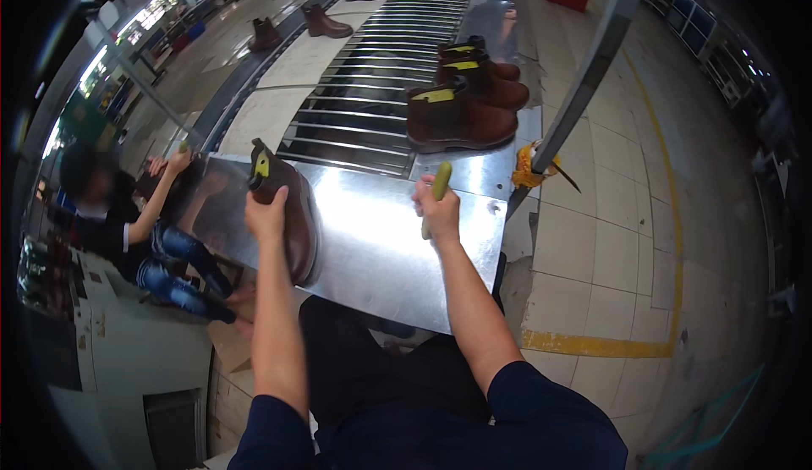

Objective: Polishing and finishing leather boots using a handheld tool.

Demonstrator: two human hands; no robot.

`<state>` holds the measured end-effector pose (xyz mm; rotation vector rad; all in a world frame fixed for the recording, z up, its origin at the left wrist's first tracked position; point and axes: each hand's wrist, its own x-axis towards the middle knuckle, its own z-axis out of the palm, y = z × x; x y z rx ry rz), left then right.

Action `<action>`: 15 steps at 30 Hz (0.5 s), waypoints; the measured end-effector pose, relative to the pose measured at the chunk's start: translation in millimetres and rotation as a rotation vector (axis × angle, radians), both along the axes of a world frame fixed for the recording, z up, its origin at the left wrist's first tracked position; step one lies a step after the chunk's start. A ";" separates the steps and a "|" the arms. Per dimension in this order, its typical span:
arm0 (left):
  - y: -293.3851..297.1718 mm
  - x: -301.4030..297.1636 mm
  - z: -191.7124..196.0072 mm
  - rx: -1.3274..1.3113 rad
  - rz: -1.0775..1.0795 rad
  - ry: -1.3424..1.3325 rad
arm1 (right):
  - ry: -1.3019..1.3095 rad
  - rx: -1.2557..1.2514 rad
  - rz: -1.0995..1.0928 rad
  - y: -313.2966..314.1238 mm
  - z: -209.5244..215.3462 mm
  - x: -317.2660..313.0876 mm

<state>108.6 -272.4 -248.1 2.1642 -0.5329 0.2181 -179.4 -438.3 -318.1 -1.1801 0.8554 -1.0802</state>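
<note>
My left hand [266,214] is closed around the upper of a brown ankle boot [299,231] with a dark elastic side and a yellow label. The boot rests on the left part of a shiny metal tabletop [372,254], its toe toward me. Over the right part of the tabletop, my right hand [440,214] grips a stick-like tool with a yellow-green handle [441,180]. One end of the handle sticks up above the fist and the other shows below it; I cannot tell what kind of tool it is.
Several similar boots [461,119] stand at the right beside a metal roller conveyor [364,89]. More boots [326,23] sit farther along its left side. A metal post [584,72] rises at the right. At the left sits a co-worker [127,225] with a hand raised.
</note>
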 end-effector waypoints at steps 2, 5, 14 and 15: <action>26.9 2.1 12.4 -0.242 -0.522 0.325 | 0.061 -0.043 -0.013 -1.2 -2.0 2.2; 70.9 -13.5 28.3 0.118 -1.049 0.514 | 0.100 -0.032 -0.009 -3.1 -3.3 5.2; 84.6 -171.0 11.9 -0.261 -0.502 0.108 | 0.112 -0.061 0.007 -3.5 -4.0 7.0; 79.3 -193.9 5.8 -0.297 -0.410 0.034 | 0.108 -0.080 0.001 -3.5 -3.4 6.6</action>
